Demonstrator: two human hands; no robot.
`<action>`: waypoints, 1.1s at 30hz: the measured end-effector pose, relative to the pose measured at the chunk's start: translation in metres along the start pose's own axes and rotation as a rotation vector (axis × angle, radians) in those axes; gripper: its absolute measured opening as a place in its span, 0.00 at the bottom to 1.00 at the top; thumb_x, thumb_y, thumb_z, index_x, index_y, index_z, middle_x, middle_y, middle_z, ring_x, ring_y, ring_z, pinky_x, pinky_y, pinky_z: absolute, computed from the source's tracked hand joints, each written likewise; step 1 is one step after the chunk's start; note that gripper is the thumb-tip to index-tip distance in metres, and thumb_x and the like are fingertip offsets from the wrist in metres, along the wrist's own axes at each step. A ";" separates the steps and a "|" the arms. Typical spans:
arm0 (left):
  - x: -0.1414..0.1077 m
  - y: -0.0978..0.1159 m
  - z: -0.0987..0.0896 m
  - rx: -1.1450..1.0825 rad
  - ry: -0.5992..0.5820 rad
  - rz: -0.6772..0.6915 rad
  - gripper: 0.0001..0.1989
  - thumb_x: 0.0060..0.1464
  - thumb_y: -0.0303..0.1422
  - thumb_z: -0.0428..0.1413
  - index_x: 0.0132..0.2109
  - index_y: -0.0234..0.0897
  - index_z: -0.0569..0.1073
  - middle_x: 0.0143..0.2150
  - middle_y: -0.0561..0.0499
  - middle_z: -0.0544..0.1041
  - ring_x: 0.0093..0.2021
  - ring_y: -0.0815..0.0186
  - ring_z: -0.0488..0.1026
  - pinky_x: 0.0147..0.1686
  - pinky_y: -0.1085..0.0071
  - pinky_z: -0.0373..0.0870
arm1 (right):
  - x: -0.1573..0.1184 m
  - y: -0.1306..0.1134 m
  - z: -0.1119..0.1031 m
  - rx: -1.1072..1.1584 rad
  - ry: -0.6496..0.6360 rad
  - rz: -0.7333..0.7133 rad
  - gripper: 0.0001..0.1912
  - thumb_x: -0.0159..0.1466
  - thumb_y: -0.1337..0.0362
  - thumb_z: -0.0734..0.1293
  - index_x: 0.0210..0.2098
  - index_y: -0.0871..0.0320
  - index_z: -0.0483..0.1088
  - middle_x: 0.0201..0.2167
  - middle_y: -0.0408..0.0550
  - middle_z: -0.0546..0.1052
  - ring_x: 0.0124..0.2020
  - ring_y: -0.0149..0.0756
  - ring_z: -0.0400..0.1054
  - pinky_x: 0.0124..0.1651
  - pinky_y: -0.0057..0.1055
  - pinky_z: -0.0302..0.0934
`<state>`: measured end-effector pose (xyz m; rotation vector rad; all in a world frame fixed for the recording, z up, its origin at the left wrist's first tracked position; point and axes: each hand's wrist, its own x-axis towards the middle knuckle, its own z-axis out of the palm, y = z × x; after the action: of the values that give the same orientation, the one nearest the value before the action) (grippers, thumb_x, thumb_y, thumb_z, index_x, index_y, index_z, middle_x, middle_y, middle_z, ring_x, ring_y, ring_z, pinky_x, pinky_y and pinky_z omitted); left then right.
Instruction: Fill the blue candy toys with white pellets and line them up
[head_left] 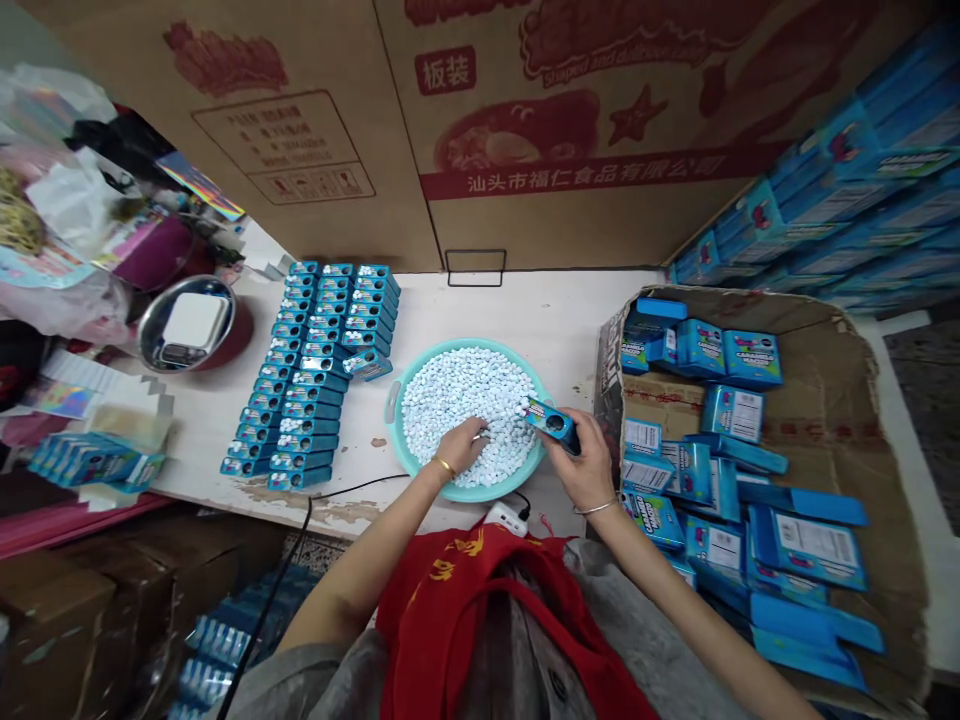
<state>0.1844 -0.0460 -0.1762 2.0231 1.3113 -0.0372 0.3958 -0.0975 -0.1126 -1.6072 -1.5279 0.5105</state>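
A round turquoise basin (395,432) full of small white candies (450,400) stands on the white table. My left hand (462,447) is in the candies near the middle of the basin, fingers drawn together; whether candies are between them is too small to tell. At the basin's right edge, my right hand (585,460) grips a small blue box (549,418), tilted, with a dark round hole on its face. White pieces show at the box's left end.
Rows of small blue boxes (311,390) stand left of the basin. A cardboard carton (840,400) holding blue packages is at the right. Large brown cartons (405,230) rise behind. A metal bowl (232,330) sits at the left, and a black cable (360,487) crosses the front edge.
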 end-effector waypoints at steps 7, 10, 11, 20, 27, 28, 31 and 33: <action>-0.042 -0.005 -0.070 -0.193 0.085 0.243 0.11 0.59 0.35 0.52 0.48 0.37 0.68 0.43 0.47 0.74 0.42 0.64 0.72 0.43 0.69 0.68 | -0.001 0.000 -0.002 -0.021 0.003 -0.010 0.15 0.61 0.62 0.64 0.47 0.56 0.66 0.42 0.52 0.71 0.45 0.44 0.66 0.49 0.44 0.62; -0.061 0.016 -0.112 -0.088 0.071 0.316 0.10 0.60 0.34 0.51 0.48 0.37 0.67 0.42 0.48 0.74 0.41 0.65 0.71 0.41 0.69 0.67 | -0.003 -0.001 0.005 -0.026 -0.046 -0.080 0.17 0.59 0.68 0.62 0.49 0.55 0.65 0.44 0.52 0.71 0.47 0.45 0.65 0.51 0.46 0.62; -0.065 0.025 -0.123 -0.031 0.053 0.333 0.10 0.60 0.33 0.51 0.48 0.36 0.67 0.42 0.47 0.74 0.41 0.65 0.71 0.41 0.69 0.68 | -0.003 -0.002 0.007 -0.026 -0.064 -0.105 0.18 0.58 0.69 0.61 0.49 0.55 0.65 0.44 0.52 0.71 0.47 0.46 0.64 0.51 0.46 0.62; -0.074 0.122 -0.160 0.686 -0.123 0.233 0.09 0.59 0.23 0.47 0.42 0.33 0.70 0.38 0.44 0.72 0.38 0.59 0.73 0.34 0.65 0.70 | -0.012 -0.014 0.031 -0.002 -0.163 -0.199 0.23 0.55 0.75 0.59 0.50 0.58 0.65 0.45 0.55 0.71 0.48 0.46 0.63 0.53 0.47 0.61; -0.092 0.127 -0.188 0.773 0.012 0.278 0.09 0.56 0.22 0.49 0.40 0.36 0.72 0.41 0.45 0.71 0.37 0.60 0.72 0.34 0.65 0.71 | -0.013 -0.014 0.036 0.169 -0.106 -0.121 0.19 0.59 0.70 0.62 0.50 0.55 0.65 0.45 0.53 0.71 0.49 0.44 0.64 0.53 0.45 0.62; -0.091 0.118 -0.192 0.732 0.048 0.283 0.08 0.56 0.24 0.50 0.42 0.37 0.71 0.41 0.46 0.71 0.37 0.60 0.72 0.34 0.64 0.71 | -0.013 -0.016 0.034 0.193 -0.094 -0.100 0.18 0.59 0.69 0.62 0.49 0.55 0.65 0.45 0.53 0.71 0.48 0.43 0.65 0.53 0.44 0.62; -0.080 0.090 -0.188 0.489 0.130 0.357 0.18 0.56 0.36 0.55 0.53 0.38 0.65 0.49 0.44 0.70 0.44 0.58 0.72 0.41 0.63 0.71 | -0.014 -0.027 0.025 0.253 -0.073 -0.075 0.17 0.60 0.67 0.64 0.49 0.54 0.65 0.44 0.52 0.72 0.48 0.42 0.65 0.52 0.42 0.63; -0.067 0.077 -0.168 0.304 0.118 0.437 0.28 0.54 0.43 0.57 0.58 0.39 0.60 0.54 0.43 0.67 0.50 0.57 0.70 0.46 0.63 0.70 | -0.016 -0.037 0.020 0.274 -0.078 -0.067 0.17 0.61 0.66 0.65 0.50 0.54 0.64 0.44 0.51 0.72 0.49 0.42 0.66 0.52 0.41 0.63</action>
<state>0.1571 -0.0199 0.0173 2.5688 0.9465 0.0910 0.3556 -0.1103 -0.0987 -1.3359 -1.4915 0.7194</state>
